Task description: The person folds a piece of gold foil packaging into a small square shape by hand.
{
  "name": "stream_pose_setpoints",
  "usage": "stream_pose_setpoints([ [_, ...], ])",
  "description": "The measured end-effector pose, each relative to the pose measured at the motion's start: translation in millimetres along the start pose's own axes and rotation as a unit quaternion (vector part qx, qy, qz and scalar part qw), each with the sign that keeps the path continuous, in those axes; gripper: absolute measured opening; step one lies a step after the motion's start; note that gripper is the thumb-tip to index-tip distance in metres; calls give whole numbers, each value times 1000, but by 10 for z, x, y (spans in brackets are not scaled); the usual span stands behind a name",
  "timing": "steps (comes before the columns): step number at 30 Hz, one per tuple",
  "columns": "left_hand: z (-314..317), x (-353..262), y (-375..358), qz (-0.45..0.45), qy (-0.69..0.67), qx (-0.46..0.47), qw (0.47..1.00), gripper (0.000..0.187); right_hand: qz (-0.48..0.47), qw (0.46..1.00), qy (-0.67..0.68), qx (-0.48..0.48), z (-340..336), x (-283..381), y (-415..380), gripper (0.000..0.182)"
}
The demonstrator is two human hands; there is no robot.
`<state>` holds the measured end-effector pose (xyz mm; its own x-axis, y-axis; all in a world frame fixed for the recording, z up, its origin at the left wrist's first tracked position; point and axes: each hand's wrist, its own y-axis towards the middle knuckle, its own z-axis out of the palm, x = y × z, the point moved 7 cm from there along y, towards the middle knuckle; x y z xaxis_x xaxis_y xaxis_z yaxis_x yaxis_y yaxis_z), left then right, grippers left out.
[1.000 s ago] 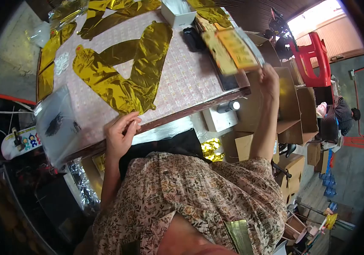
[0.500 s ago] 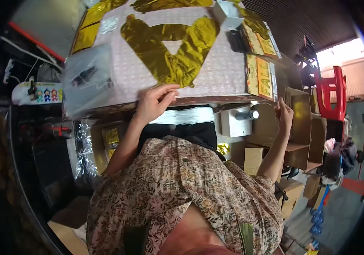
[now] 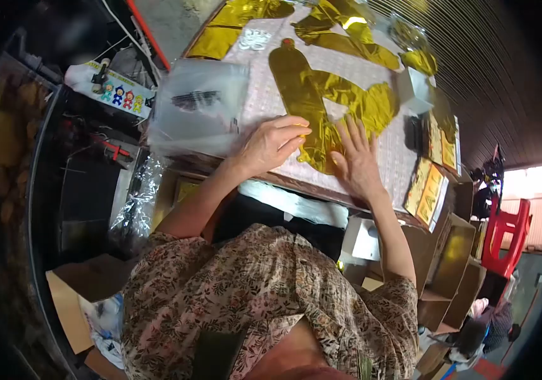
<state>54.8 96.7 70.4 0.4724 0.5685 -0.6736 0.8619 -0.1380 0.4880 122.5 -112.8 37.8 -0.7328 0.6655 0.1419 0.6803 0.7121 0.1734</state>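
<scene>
A flat gold foil balloon (image 3: 293, 73), shaped like an upside-down letter A, lies on the padded tabletop in front of me. My right hand (image 3: 361, 161) rests palm down on its near right part, fingers spread and straight. At the balloon's near left edge is my left hand (image 3: 271, 144), its fingers bent and drawn together over the foil. A small yellow-orange gleam shows by the left fingertips; I cannot make out what it is. Left of that hand lies a clear plastic bag (image 3: 201, 104) with dark print.
More gold foil pieces (image 3: 347, 35) lie along the far side. On the right are a white box (image 3: 414, 92), a dark object (image 3: 413, 133) and printed cartons (image 3: 426, 190). Cardboard boxes (image 3: 451, 253) and a red stool (image 3: 506, 237) stand beyond the table's right edge.
My right hand has come from beside the cartons onto the balloon and spread flat. My left hand stays at the balloon's near side. The view has turned, shifting the table rightward.
</scene>
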Motion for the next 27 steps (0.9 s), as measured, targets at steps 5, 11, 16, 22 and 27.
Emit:
stream_pose_setpoints([
  [5,-520,391,238,30,65,67,995,24,-61,997,-39,24,334,124,386,68],
  [11,-1922,1752,527,-139,178,26,974,22,-40,995,-5,88,468,132,387,68],
  [16,-2415,2765,647,-199,154,50,967,23,-32,992,-8,123,367,203,489,73],
  [22,-2263,3185,716,-155,115,107,975,27,-92,990,16,107,12,310,1186,74],
  [27,-2226,3274,711,-189,91,83,974,23,-120,987,60,90,32,343,1896,68],
])
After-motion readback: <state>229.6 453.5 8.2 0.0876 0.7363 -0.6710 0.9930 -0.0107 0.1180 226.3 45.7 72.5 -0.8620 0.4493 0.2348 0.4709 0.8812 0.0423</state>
